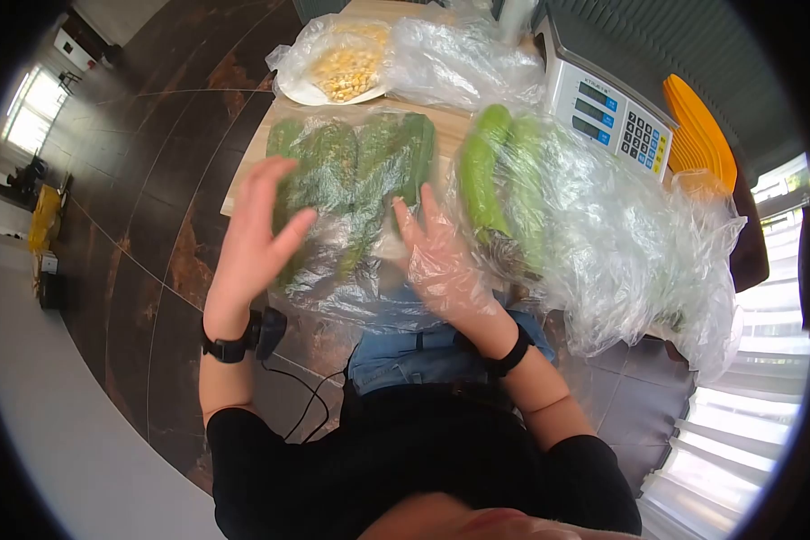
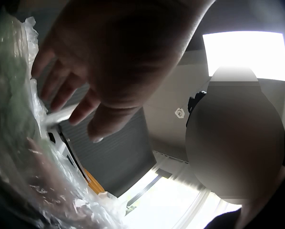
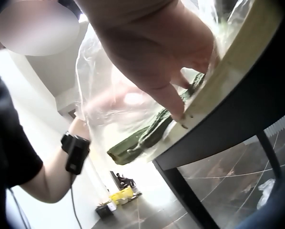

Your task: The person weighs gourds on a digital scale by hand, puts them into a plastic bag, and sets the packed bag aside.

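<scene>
A clear plastic bag holds several dark green, bumpy cucumbers [image 1: 369,148] lying side by side on the wooden table. My left hand [image 1: 252,234] is at the bag's left side, fingers extended and thumb spread, slightly blurred. In the left wrist view the palm of the left hand [image 2: 114,62] shows with nothing in it. My right hand [image 1: 441,261] is under the clear film near the bag's lower right, its fingers reaching toward the cucumbers. From the right wrist, the fingertips of that right hand [image 3: 161,62] point down beside a cucumber [image 3: 137,143] near the table edge.
Right of the cucumbers lies another plastic bag [image 1: 621,243] with long light-green vegetables [image 1: 483,171]. Behind are a bag of yellow corn kernels [image 1: 351,72] on a white plate, a crumpled clear bag [image 1: 463,58], a digital scale [image 1: 603,117] and orange trays [image 1: 702,135].
</scene>
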